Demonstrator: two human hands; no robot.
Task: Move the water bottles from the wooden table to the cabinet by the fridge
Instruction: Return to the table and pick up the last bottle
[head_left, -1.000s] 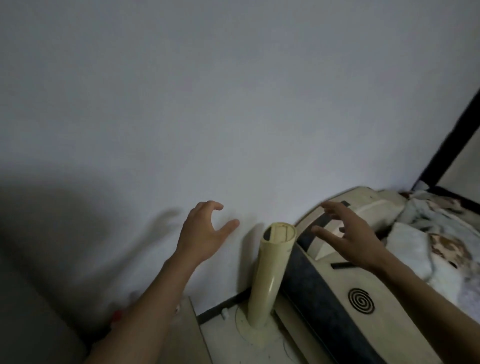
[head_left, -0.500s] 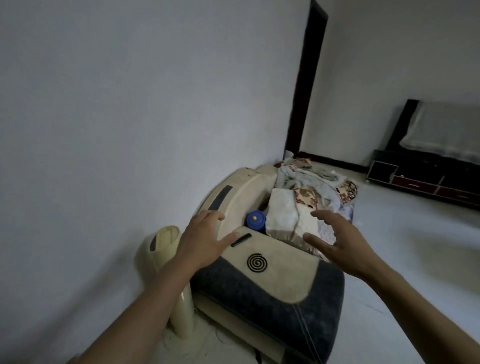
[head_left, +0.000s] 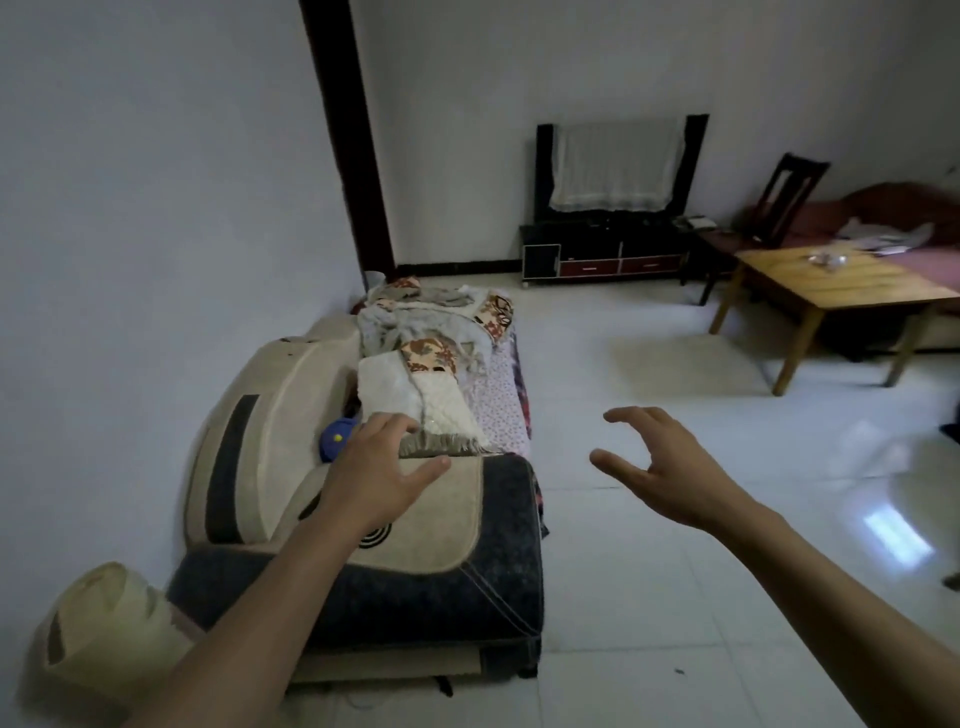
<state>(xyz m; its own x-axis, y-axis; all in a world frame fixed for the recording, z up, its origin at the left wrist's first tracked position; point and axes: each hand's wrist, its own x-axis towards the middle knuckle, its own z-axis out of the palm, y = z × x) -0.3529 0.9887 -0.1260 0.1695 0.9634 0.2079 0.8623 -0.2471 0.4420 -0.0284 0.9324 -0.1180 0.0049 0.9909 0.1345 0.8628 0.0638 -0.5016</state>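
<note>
Wooden table: low, light wood, four splayed legs, far right of room on tiled floor. Small clear items on top; too blurred to identify as bottles.

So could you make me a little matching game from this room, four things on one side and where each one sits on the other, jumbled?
Things:
1. light wooden table
2. blue round cap
3. dark high-backed wooden chair
4. black low TV cabinet with red drawers

Places:
A. against the far wall
B. on the beige and grey sofa, just left of the left hand
C. far right, on the white tiled floor
D. behind the table

Pairs: 1-C, 2-B, 3-D, 4-A
</note>
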